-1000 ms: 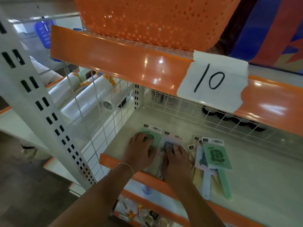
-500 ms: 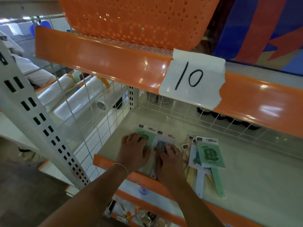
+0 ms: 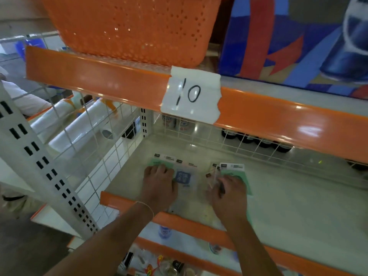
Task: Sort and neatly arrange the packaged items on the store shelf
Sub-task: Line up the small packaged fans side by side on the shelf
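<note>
On the pale shelf, flat packaged items lie in a row. My left hand rests palm down on the leftmost green pack, fingers straight. Beside it lies a blue pack, uncovered. Further right is a fanned stack of packs topped by a green one. My right hand lies on that stack with its fingers over the green pack; the hand is blurred, and no grip shows.
An orange shelf lip runs under my wrists. A white wire grid closes the left side and another the back. Overhead are an orange rail with a "10" label and an orange basket. Cans stand behind the back grid.
My right hand has left the blue pack and moved right onto the stack. My left hand has stayed on the left green pack. The camera has shifted a little.
</note>
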`<state>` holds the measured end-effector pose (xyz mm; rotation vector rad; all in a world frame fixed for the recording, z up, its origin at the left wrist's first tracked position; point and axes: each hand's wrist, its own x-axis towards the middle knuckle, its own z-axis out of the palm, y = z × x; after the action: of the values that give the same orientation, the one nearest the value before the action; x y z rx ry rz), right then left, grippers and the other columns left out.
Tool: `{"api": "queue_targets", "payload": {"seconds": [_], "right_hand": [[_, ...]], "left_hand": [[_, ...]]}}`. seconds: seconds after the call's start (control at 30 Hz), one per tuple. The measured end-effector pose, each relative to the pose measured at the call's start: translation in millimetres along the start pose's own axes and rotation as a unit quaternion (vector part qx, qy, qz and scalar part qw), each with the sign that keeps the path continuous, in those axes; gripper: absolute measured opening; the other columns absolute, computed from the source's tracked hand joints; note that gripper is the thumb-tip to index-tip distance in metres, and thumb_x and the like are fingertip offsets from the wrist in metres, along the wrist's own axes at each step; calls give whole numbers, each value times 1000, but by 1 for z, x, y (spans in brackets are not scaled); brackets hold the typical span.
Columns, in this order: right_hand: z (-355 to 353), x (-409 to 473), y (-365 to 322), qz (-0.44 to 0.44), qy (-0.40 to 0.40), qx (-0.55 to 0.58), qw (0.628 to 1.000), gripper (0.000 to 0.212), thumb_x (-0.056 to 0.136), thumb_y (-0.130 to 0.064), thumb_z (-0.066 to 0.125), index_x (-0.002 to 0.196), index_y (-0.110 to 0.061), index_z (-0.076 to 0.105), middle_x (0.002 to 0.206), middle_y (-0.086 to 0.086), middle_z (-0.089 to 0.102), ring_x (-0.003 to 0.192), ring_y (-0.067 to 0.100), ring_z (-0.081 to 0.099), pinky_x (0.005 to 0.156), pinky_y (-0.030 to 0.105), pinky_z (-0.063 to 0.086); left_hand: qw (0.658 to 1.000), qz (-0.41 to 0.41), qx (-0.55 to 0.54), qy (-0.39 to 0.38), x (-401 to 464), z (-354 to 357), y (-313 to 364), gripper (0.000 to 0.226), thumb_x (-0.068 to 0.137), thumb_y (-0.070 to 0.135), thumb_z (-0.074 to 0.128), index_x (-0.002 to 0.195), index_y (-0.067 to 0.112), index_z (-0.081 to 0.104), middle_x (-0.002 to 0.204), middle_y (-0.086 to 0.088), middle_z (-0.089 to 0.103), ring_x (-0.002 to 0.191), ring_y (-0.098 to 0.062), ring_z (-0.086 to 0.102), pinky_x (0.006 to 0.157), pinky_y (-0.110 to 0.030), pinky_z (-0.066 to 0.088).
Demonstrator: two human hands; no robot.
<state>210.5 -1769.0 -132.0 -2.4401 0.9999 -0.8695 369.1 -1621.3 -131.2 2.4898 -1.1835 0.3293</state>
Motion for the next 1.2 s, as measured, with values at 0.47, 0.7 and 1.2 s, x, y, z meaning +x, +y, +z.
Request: {"api": "queue_targets", "payload": {"seconds": [0.47, 0.7, 1.2], "right_hand": [[-36, 2, 34, 185, -57, 13, 981, 83, 53, -71, 60, 118, -18, 61, 109, 3, 67, 99, 24, 61, 85, 34, 52], [-48, 1, 5, 149, -41, 63, 986, 67, 57, -53, 79, 114, -23, 62, 101, -4, 58, 93, 12, 52, 77, 19, 38], [-3, 4, -74, 255, -128, 309, 907, 35, 88, -10, 68, 123, -10, 61, 100, 1, 67, 81, 12, 65, 73, 24, 54]], "left_hand": [[984, 114, -108, -87, -5, 11, 89, 44, 78, 36, 28, 106, 22, 59, 107, 3, 55, 102, -16, 48, 85, -33, 49], [954, -42, -266, -135, 4, -1, 77, 31, 95, 34, 37, 79, 19, 59, 81, 4, 62, 77, -12, 58, 73, -36, 50], [813, -276, -487, -163, 32, -35, -10, 35, 91, 12, 49, 56, 15, 51, 46, 5, 46, 45, -14, 43, 50, -26, 33]]}}
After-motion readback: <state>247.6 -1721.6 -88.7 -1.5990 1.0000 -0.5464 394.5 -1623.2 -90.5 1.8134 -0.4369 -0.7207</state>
